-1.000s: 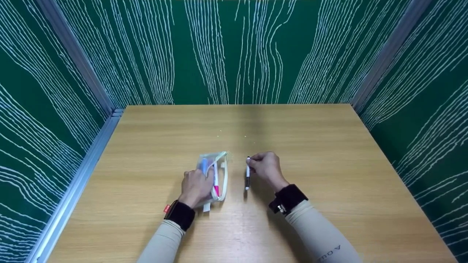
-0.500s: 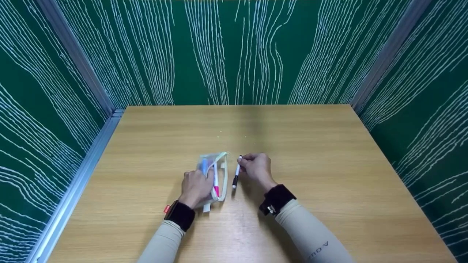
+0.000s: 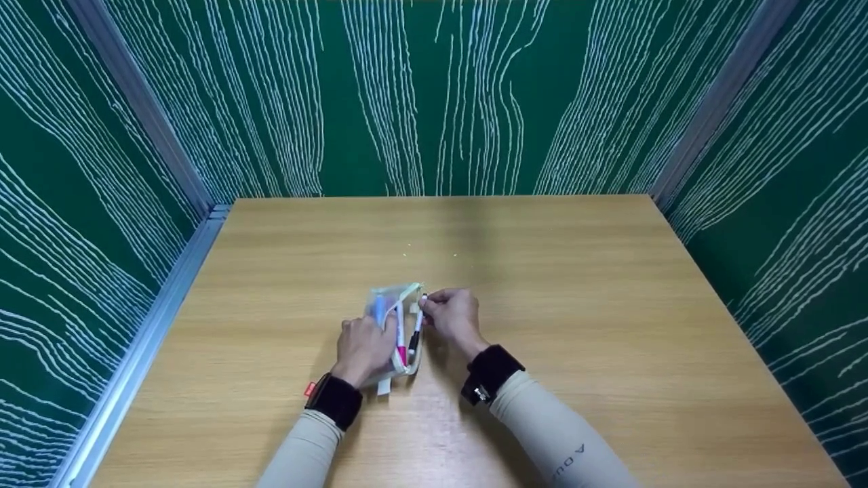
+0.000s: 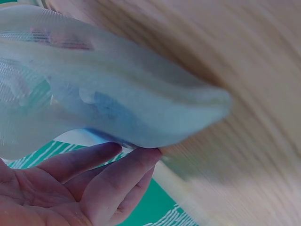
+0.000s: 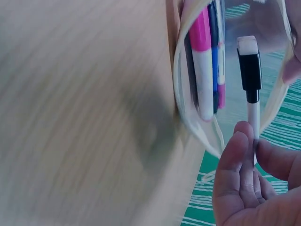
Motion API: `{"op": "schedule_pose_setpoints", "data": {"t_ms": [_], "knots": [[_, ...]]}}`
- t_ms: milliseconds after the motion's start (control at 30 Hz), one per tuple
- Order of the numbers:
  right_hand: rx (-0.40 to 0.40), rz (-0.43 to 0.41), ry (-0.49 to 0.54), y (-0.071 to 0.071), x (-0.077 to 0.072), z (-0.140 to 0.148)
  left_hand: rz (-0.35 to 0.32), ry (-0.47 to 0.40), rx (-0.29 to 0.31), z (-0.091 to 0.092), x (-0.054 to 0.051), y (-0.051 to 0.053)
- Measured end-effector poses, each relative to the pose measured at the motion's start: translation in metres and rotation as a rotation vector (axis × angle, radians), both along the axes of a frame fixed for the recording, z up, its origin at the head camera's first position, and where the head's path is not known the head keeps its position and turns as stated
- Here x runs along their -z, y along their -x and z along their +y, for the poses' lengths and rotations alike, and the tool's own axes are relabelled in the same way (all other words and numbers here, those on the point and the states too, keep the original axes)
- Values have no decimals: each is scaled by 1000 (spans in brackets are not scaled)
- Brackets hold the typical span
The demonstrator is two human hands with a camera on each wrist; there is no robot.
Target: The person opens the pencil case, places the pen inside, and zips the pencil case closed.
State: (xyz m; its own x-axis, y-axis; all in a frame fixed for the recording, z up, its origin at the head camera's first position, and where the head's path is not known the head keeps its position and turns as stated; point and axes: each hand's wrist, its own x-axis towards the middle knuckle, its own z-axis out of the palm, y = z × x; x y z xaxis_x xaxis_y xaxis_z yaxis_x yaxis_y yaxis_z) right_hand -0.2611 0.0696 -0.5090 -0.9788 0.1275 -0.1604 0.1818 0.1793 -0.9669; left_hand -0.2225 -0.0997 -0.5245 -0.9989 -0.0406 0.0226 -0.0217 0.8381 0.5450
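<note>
A clear zip pencil case (image 3: 409,293) lies on the table with its mouth towards the right. My left hand (image 3: 365,346) grips its near left side, the thumb at the rim and the fingers (image 4: 122,181) against the outer wall. Between thumb and fingertips, my right hand (image 3: 456,317) pinches a slim white marker (image 5: 252,80) with a black cap. The marker's capped end is at the case's mouth, inside the rim as seen in the right wrist view. Inside the case are a pink-and-white marker (image 5: 202,61), a blue pen (image 5: 215,70) and other pens.
The wooden table (image 3: 576,271) extends around both hands. Green walls (image 3: 454,102) with white wavy lines stand at the back and sides, with metal posts (image 3: 146,108) at the corners. A few tiny white specks (image 3: 455,255) lie beyond the case.
My right hand has moved left with the marker, from beside the pencil case to its mouth, and the marker has tilted. The left hand and the case have stayed in place.
</note>
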Motion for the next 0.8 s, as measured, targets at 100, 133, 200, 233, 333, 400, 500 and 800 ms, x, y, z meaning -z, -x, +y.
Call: {"op": "schedule_pose_setpoints", "data": {"t_ms": [100, 133, 200, 233, 333, 400, 500, 800], "knots": [[-11, 24, -46, -2, 2, -7, 38, 19, 4, 0, 0, 0], [-18, 31, -62, -2, 2, -9, 46, 28, 6, 0, 0, 1], [-34, 41, -77, -3, 3, -13, 61, 42, 9, 1, -1, 1], [-41, 36, -80, -4, 3, -15, 59, 43, 7, 1, -1, 1], [-62, 38, -75, -6, 4, -20, 67, 50, 6, 1, -1, 1], [-71, 45, -87, -6, 5, -22, 69, 49, 4, 1, 1, 1], [-85, 58, -115, -7, 9, -24, 64, 45, 4, 1, 2, 1], [-110, 81, -188, -8, 11, -28, 52, 33, 6, 1, 2, 1]]}}
